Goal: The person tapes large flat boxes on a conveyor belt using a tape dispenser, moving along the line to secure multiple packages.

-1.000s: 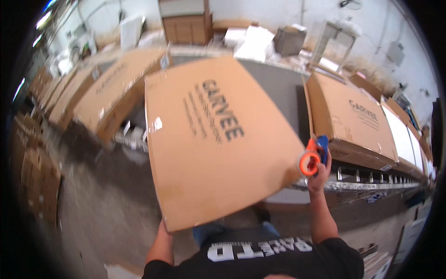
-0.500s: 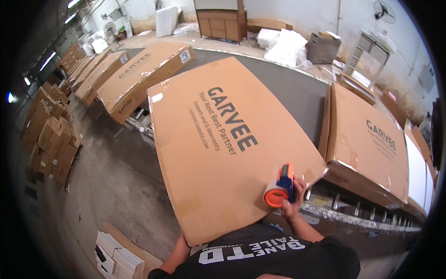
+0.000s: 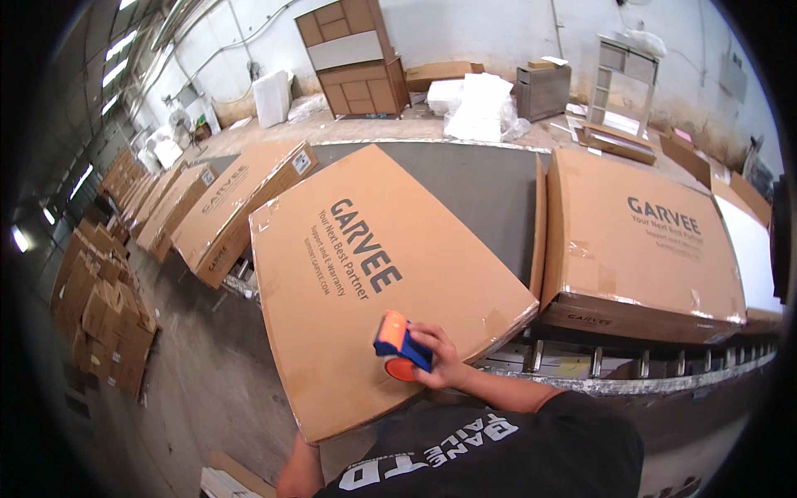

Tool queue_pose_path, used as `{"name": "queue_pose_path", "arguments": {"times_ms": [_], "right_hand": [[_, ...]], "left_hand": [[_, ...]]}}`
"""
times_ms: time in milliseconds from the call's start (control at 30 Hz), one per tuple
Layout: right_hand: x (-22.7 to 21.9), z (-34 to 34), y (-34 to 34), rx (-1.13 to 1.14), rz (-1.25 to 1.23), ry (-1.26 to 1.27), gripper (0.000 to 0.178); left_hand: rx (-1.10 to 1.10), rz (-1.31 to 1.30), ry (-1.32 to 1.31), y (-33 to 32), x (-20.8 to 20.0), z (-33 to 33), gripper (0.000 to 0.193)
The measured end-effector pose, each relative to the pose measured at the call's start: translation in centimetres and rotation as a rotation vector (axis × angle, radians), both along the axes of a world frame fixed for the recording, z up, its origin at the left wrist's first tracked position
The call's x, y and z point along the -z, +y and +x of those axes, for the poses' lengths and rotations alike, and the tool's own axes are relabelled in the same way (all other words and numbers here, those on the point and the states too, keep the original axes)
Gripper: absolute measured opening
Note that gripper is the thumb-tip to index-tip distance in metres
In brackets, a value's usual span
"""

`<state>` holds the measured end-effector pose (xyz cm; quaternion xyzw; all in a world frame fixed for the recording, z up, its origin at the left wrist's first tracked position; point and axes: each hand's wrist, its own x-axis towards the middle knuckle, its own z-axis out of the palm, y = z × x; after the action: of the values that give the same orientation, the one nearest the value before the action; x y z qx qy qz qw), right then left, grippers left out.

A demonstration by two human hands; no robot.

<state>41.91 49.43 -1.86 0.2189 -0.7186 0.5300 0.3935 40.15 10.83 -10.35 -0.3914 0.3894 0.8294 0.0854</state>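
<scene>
Tape dispenser (image 3: 402, 344), orange and blue, fills the right hand (image 3: 442, 358) over a brown carton (image 3: 357, 332), left hand hidden

Black T-shirt (image 3: 531, 452), white lettering (image 3: 488, 428)

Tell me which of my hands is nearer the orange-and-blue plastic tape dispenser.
Right: your right hand holds the tape dispenser over the large, flat, brown cardboard box. Your left hand is farther off, hidden at the box's near-left corner, where your left forearm shows.
</scene>
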Motion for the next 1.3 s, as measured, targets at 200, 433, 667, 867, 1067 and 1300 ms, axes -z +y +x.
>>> {"name": "queue_pose_path", "arguments": {"times_ms": [200, 433, 667, 867, 1067, 1300], "right_hand": [[-4.3, -3.0, 1.3, 0.137, -0.188, -0.085, 0.064], [2.2, 7.0, 8.2, 0.508, -0.09, -0.067, 0.065], [3.9, -0.8, 5.3, 0.709, -0.056, 0.149, 0.063], [3.4, -11.1, 7.1, 0.751, -0.117, 0.19, 0.059], [3.0, -20.0, 26.8, 1.096, -0.071, 0.136, 0.05], [-1.2, -24.7, 20.5, 0.749, -0.36, -0.16, 0.071]], "left_hand": [[-0.077, -0.167, -0.035, -2.9, -1.1, -0.1, 0.07], [-0.16, -0.22, -0.108, -1.4, -0.5, -0.8, 0.073], [-0.201, -0.221, -0.086, -1.3, 0.0, -4.9, 0.075], [-0.001, -0.105, 0.302, -3.9, 4.1, -11.5, 0.074], [1.024, -0.475, 0.458, 10.3, 6.1, -11.6, 0.046], [2.247, -0.163, 1.433, 20.4, -17.9, -19.4, 0.04]]}}
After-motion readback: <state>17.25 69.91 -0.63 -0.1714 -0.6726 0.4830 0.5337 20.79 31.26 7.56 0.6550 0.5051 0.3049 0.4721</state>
